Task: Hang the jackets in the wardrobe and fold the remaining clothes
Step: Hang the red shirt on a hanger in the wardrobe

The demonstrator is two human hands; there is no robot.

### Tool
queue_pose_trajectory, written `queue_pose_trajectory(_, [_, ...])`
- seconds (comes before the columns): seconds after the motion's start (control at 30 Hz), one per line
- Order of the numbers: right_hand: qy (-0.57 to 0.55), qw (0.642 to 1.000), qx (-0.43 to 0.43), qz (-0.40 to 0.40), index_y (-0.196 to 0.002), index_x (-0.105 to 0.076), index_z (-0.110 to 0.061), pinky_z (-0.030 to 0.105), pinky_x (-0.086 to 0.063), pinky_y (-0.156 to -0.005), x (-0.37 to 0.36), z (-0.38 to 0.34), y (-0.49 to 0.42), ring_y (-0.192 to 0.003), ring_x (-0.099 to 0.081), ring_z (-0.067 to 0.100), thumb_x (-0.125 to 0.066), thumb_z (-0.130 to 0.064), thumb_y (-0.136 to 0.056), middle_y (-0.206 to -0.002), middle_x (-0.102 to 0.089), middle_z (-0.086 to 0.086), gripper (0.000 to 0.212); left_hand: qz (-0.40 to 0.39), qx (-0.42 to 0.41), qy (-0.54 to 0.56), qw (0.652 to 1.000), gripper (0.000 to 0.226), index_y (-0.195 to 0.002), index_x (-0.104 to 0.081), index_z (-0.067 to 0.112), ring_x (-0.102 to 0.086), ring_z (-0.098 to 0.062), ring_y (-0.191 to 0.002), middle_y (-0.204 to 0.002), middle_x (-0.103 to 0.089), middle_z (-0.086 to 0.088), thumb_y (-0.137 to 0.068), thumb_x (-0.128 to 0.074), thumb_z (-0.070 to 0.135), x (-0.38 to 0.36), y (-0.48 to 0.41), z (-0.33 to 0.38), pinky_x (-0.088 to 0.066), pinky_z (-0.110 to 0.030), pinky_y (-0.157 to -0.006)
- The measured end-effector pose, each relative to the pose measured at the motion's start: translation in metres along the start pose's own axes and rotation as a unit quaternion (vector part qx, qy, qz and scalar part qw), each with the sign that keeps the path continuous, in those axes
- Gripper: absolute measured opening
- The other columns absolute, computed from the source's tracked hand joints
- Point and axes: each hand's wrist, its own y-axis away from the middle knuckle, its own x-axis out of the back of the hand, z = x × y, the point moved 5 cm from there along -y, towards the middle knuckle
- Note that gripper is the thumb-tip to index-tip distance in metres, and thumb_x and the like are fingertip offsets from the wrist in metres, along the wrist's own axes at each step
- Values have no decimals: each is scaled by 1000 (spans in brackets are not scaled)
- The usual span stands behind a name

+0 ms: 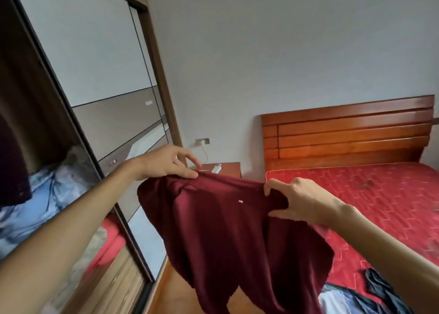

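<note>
1. Head view showed the maroon garment [237,237] held up in the air between the wardrobe [114,123] and the bed [380,194]. Its top edge was stretched between both hands and the rest hung free above the wooden floor [171,290].
2. The left hand [164,162] pinched one corner of that edge only lightly, with one finger lifted off. This looked the weaker hold, and a shake to straighten the cloth could pull the corner loose.
3. The right hand [306,202] had its fingers curled round a bunched fold at the other end. Such a hold could leave the edge uneven, so a fold started from it might come out crooked.
4. The hem hung low, and a careless lowering could drag it across the floor instead of onto the bed.
5. Dark clothes [380,290] lay heaped on the near corner of the bed, and the garment could tangle with them if laid there.
6. A white charger [216,169] sat on the bedside table [231,168] just beyond the left hand, where a wide swing might catch it.
</note>
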Motion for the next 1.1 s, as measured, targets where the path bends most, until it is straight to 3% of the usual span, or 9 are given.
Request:
queue_pose_trajectory(0.13, [34,999,7,25,-124,-45,-31,32,-44,-67,-20,-4,-33,-77,-66,24,-65,-46,-86,-69,-59,-7,45,68,-36,-15,997,18,-89,-67,22,-71,-12,-99,-101,-77,0,-79,-82,20,23,18,-20,-48,-30,-98])
queue_pose_trajectory(0.27, [8,995,66,80,-94,-56,-33,34,-48,-58,-36,-2,-64,-69,-65,27,-58,-50,-93,-71,-60,-12,17,97,-20,-125,987,37,-81,-77,32,-69,-7,-97,-106,-74,13,-60,-82,62,43,35,-49,-53,-26,-85])
queue_pose_trajectory(0.4, [-105,988,70,89,-90,-55,-32,32,-49,-60,-48,-11,-103,-66,-55,12,-59,-57,-87,-74,-46,-24,25,148,-30,-224,963,36,-82,-71,40,-59,-1,-93,-106,-68,18,-56,-90,56,66,42,-83,-51,-32,-88])
queue_pose_trajectory(0.57, [-342,937,-19,66,-64,-69,-40,8,-41,-62,-54,-33,-171,-59,-58,-6,-67,-23,-93,-63,-65,-20,34,189,-38,-323,926,42,-85,-57,43,-57,-5,-89,-101,-59,16,-58,-84,60,116,56,-144,-51,-38,-83])
queue_pose_trajectory(0.67, [-431,900,-31,63,-99,-74,-29,14,-51,-74,-63,-44,-213,-78,-71,2,-72,-20,-89,-80,-77,-10,13,236,-12,-376,896,30,-85,-66,37,-57,-4,-97,-114,-59,18,-66,-85,51,151,71,-179,-45,-30,-80])
queue_pose_trajectory(0.73, [-487,870,-42,66,-119,-67,-34,25,-56,-79,-69,-51,-241,-82,-75,15,-77,-20,-85,-83,-78,3,38,254,30,-389,885,36,-87,-72,33,-61,-6,-95,-106,-62,20,-68,-78,64,176,82,-210,-46,-31,-74])
queue_pose_trajectory(0.9, [-537,840,-57,49,-124,-64,-40,31,-57,-91,-96,-63,-302,-95,-74,28,-80,-9,-78,-93,-77,15,58,282,53,-167,943,51,-69,-71,29,-48,1,-55,-57,-58,8,-65,-67,79,216,115,-276,-42,-31,-58])
queue_pose_trajectory(1.0, [-556,829,-50,27,-114,-70,-28,23,-55,-93,-116,-78,-332,-108,-70,23,-85,-13,-69,-105,-77,8,49,354,29,-2,935,21,-86,-71,19,-59,5,-71,-78,-69,7,-76,-74,36,224,119,-295,-47,-15,-68])
queue_pose_trajectory(1.1, [-539,840,-33,47,-95,-76,-18,20,-54,-93,-129,-90,-364,-103,-72,19,-88,-35,-59,-104,-77,3,42,440,41,129,888,19,-103,-62,17,-61,4,-79,-95,-64,2,-86,-70,14,241,122,-318,-50,-9,-70])
